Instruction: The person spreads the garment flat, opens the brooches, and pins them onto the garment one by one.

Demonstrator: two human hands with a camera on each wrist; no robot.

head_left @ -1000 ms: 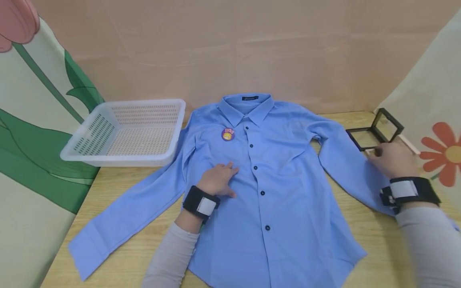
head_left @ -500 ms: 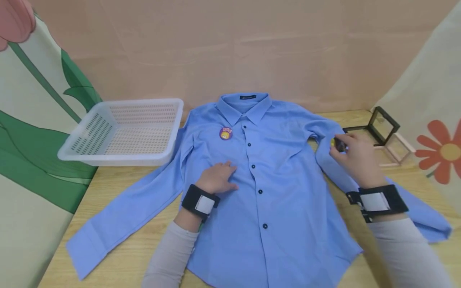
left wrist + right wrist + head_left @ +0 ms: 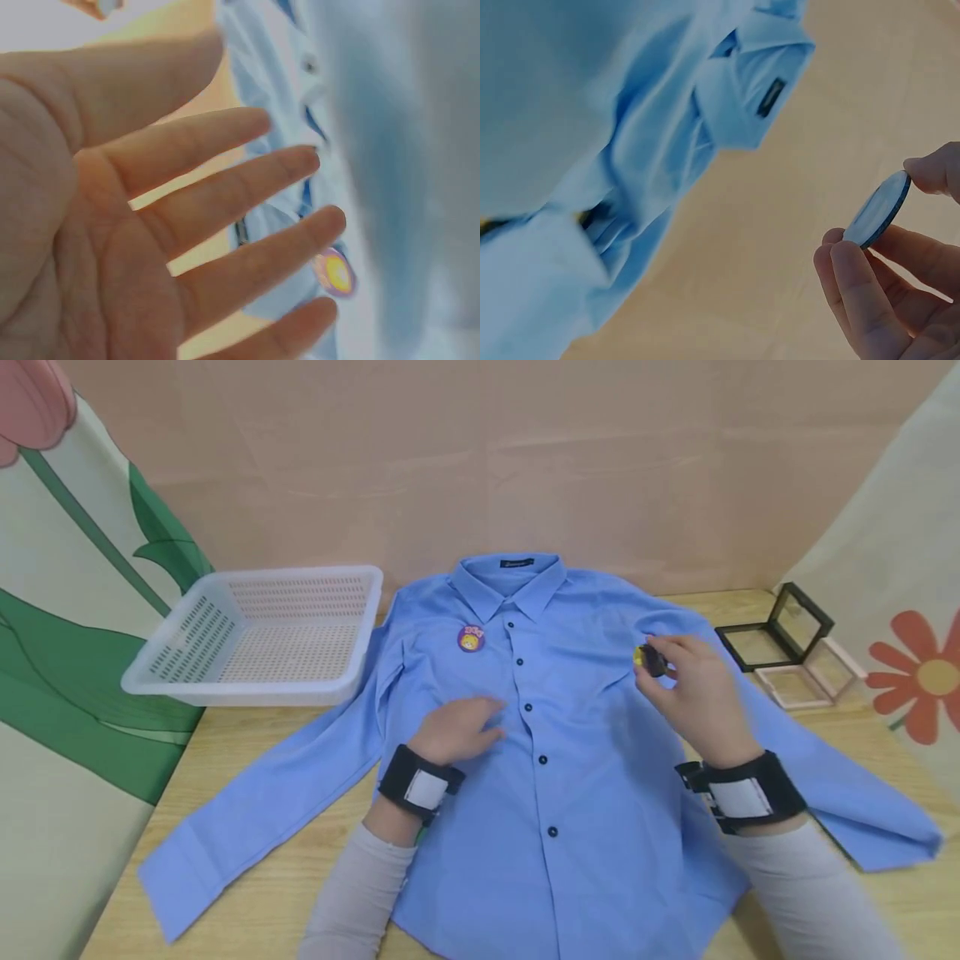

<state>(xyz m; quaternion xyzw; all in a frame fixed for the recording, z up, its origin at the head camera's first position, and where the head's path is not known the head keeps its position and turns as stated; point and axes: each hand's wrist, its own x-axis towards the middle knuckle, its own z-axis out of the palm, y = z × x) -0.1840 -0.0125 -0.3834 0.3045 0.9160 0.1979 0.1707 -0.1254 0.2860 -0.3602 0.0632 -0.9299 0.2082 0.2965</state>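
A blue button-up shirt (image 3: 600,752) lies spread on the table, collar at the far end. One round purple badge (image 3: 471,639) with a yellow figure sits on its chest, left of the buttons. Over the shirt's middle, my left hand (image 3: 459,728) has its fingers extended and spread in the left wrist view (image 3: 225,202). Between thumb and fingertips my right hand (image 3: 697,697) pinches a second round badge (image 3: 651,661), dark with a yellow part, above the right chest. The right wrist view shows this badge (image 3: 879,210) as a thin disc, nearly edge-on.
At the back left stands a white perforated plastic basket (image 3: 300,693). Two opened display frames, one black (image 3: 810,610) and one pink (image 3: 795,689), rest at the right by the sleeve. A beige backdrop (image 3: 480,468) rises behind the table.
My right hand has come left from the display frames to above the shirt's chest, carrying the badge. My left hand has shifted only slightly, its fingers moving a little toward the buttons.
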